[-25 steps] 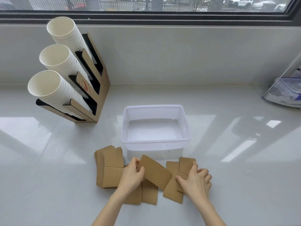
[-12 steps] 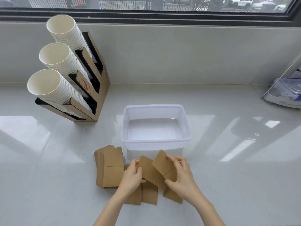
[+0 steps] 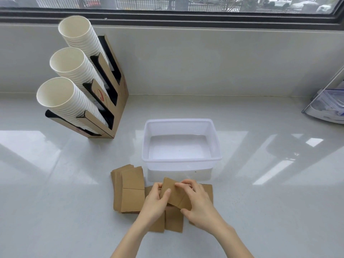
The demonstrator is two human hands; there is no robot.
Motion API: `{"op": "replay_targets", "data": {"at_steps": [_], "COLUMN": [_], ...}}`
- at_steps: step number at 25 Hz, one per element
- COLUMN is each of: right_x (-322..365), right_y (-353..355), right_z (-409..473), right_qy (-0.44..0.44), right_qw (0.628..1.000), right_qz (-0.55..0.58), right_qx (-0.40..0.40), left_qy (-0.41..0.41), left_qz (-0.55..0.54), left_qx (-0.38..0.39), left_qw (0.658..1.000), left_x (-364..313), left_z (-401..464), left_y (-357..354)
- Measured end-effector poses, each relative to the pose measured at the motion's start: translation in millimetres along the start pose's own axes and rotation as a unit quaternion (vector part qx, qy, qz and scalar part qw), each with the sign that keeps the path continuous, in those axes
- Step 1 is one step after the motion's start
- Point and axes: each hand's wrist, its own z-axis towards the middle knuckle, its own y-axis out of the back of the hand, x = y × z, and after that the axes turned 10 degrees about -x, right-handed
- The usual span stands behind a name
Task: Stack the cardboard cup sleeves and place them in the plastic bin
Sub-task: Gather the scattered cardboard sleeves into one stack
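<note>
Two hands gather brown cup sleeves in front of the bin.

From the head camera, the left hand (image 3: 155, 202) and right hand (image 3: 200, 203) both pinch a few sleeves (image 3: 174, 195) together. More sleeves (image 3: 129, 190) lie beside them. The plastic bin (image 3: 181, 160) has nothing in it. Next, I think, line up the edges and add the rest.

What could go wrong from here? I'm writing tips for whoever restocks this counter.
1. Both hands, left hand and right hand, pinch only a few held sleeves at a tilt; these may slide apart rather than line up.
2. The loose sleeves under the wrists could be swept along the glossy counter.
3. The side pile is already fanned, and the plastic bin is still empty; moving uneven stacks may spill them.
</note>
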Motion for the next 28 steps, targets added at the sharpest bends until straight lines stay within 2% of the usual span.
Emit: {"op": "replay_targets", "data": {"at_steps": [3,6,8,11,13,18,20,22,25,28], "right_x": [-3.6,-13.1,-20.5,-18.8,-12.4,-11.0,-15.2,-18.0,-14.3,-5.5], "right_y": [3.2,8.2,8.2,-0.8,-8.9,-13.9,-10.7,-5.0,4.1,9.2], "right_z": [-1.0,-2.5,-5.3,-9.5,-9.6,-4.9,-5.0,-5.2,-4.8,-3.2], "right_qy": [-0.038,-0.151,-0.232,-0.306,-0.326,-0.331,-0.328,-0.322,-0.244,-0.126], "right_qw": [0.998,0.978,0.965,0.946,0.933,0.927,0.932,0.943,0.964,0.986], "right_qz": [0.054,0.13,0.067,-0.094,-0.149,-0.174,-0.145,-0.063,0.063,0.096], "right_qx": [0.011,-0.063,-0.1,-0.05,-0.029,-0.037,-0.042,-0.062,-0.082,-0.046], "left_qy": [-0.007,-0.003,-0.004,0.003,0.0,0.005,0.004,-0.001,-0.003,0.001], "left_qz": [-0.007,-0.019,-0.026,-0.018,-0.006,0.0,-0.001,0.001,0.008,0.018], "left_qx": [-0.01,-0.046,-0.072,-0.086,-0.088,-0.08,-0.076,-0.072,-0.063,-0.047], "left_qw": [1.0,0.999,0.997,0.996,0.996,0.997,0.997,0.997,0.998,0.999], "left_x": [3.6,2.6,1.2,-1.5,-2.1,-2.6,-3.0,-2.8,-3.2,-1.6], "left_z": [-0.5,0.2,2.3,4.2,3.5,1.2,0.2,-0.1,0.0,0.0], "left_y": [-0.4,2.1,5.9,10.3,10.8,9.6,9.2,7.8,5.9,4.1]}}
